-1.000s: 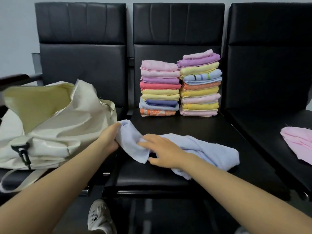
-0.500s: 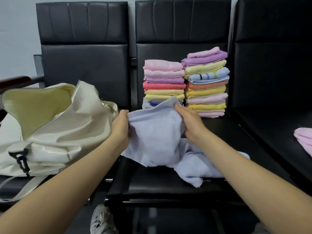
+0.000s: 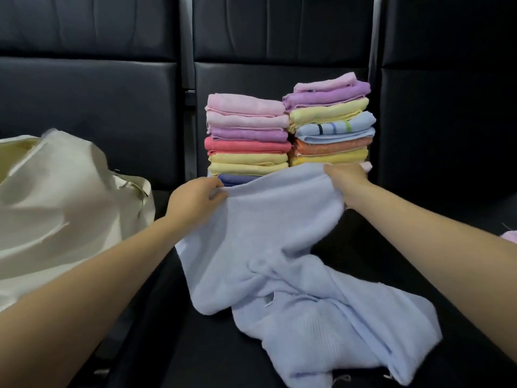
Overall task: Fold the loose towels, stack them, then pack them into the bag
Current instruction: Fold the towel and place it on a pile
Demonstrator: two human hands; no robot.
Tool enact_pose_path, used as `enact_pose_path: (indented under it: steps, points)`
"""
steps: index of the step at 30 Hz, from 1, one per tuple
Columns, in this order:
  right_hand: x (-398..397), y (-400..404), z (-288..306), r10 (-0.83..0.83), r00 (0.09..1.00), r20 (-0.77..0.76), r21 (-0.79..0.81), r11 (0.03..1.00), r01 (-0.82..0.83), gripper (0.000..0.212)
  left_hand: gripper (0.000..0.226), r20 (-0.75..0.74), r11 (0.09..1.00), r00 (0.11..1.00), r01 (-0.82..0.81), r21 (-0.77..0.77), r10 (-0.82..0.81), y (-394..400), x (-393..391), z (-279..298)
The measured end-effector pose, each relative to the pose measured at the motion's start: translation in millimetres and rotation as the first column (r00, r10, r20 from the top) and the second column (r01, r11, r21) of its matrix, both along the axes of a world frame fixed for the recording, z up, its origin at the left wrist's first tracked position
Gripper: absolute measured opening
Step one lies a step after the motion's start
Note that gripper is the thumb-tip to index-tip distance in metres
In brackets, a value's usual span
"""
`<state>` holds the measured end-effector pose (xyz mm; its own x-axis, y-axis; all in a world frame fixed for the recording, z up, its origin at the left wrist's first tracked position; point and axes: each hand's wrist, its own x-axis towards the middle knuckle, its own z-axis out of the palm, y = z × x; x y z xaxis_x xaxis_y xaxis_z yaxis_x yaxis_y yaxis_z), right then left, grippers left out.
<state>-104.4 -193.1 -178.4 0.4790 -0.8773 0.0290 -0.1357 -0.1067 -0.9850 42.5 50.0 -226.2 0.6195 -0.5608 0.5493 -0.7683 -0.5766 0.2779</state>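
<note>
We hold the light blue towel [image 3: 282,247] by its upper edge. Our left hand [image 3: 193,200] pinches one corner between thumb and curled fingers, and our right hand [image 3: 345,182] pinches the other corner. The rest hangs below our fingers onto the black seat [image 3: 209,351]. Just behind our fingers stand two stacks of folded towels [image 3: 288,130]. The cream bag [image 3: 61,208] lies left of our left fingers.
</note>
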Motion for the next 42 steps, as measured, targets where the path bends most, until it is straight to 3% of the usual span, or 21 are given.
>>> enact_pose_path:
  steps: [2,5,9,12,14,17,20,23,28,30,32,34,35,39,41,42]
  points:
    - [9,-16,-19,-0.062,0.998,0.001,0.032,0.998,0.061,0.054,0.011,0.077,0.996,0.994,-0.083,0.037,0.08,-13,11,-11]
    - [10,-25,-52,0.057,0.987,-0.151,0.035,0.998,-0.053,0.03,0.022,-0.013,0.984,0.984,-0.177,-0.028,0.177,-23,1,-19]
    - [-19,-9,-73,-0.031,0.988,-0.151,-0.028,0.999,0.027,0.035,0.021,-0.086,0.993,0.995,-0.05,-0.108,0.041,-7,-38,-18]
    - [-52,9,-78,-0.006,0.979,-0.203,-0.048,0.999,-0.003,0.032,0.012,-0.147,0.988,0.988,0.025,-0.154,-0.048,19,-71,-16]
    - [-73,25,-76,0.035,0.955,-0.295,-0.042,0.998,-0.05,0.037,0.037,-0.272,0.988,0.961,0.002,-0.157,-0.045,35,-93,-14]
    - [-96,65,-67,0.149,0.877,-0.457,-0.054,0.979,-0.194,0.047,0.053,-0.398,0.998,0.916,-0.035,0.046,0.05,52,-121,-18]
    - [-107,110,-56,0.304,0.796,-0.524,-0.011,0.932,-0.363,0.053,0.053,-0.386,0.971,0.91,-0.067,0.228,0.153,64,-145,-26]
    - [-101,134,-59,0.45,0.773,-0.447,0.103,0.884,-0.455,0.062,0.053,-0.339,0.982,0.932,-0.078,0.169,0.132,66,-165,-26]
    - [-105,144,-55,0.402,0.908,-0.117,0.304,0.885,-0.352,0.029,0.05,-0.544,0.984,0.832,-0.01,0.178,0.107,48,-177,-29]
    - [-110,142,-48,0.346,0.938,0.017,0.427,0.846,-0.319,0.027,0.047,-0.73,1.0,0.683,0.007,-0.01,-0.012,40,-177,-27]
    - [-113,134,-44,0.253,0.967,0.042,0.47,0.849,-0.243,0.037,0.032,-0.868,0.959,0.468,-0.128,-0.252,-0.165,32,-176,-16]
    - [-118,122,-40,0.201,0.979,0.022,0.455,0.87,-0.189,0.042,0.024,-0.91,0.834,0.272,-0.379,-0.401,-0.313,28,-167,-5]
    - [-121,116,-38,0.187,0.982,0.008,0.431,0.886,-0.172,0.041,0.024,-0.897,0.769,0.235,-0.462,-0.443,-0.375,27,-161,-1]
    - [-145,86,-32,0.14,0.988,-0.067,0.236,0.964,-0.121,0.024,0.036,-0.913,0.685,0.3,-0.605,-0.406,-0.276,43,-125,6]
    - [-157,70,-30,0.084,0.994,-0.064,0.204,0.977,-0.069,0.013,0.041,-0.889,0.636,0.38,-0.627,-0.45,-0.255,57,-109,8]
    - [-162,59,-31,0.027,0.999,-0.041,0.233,0.972,-0.017,0.018,0.042,-0.899,0.649,0.398,-0.638,-0.414,-0.182,64,-104,9]
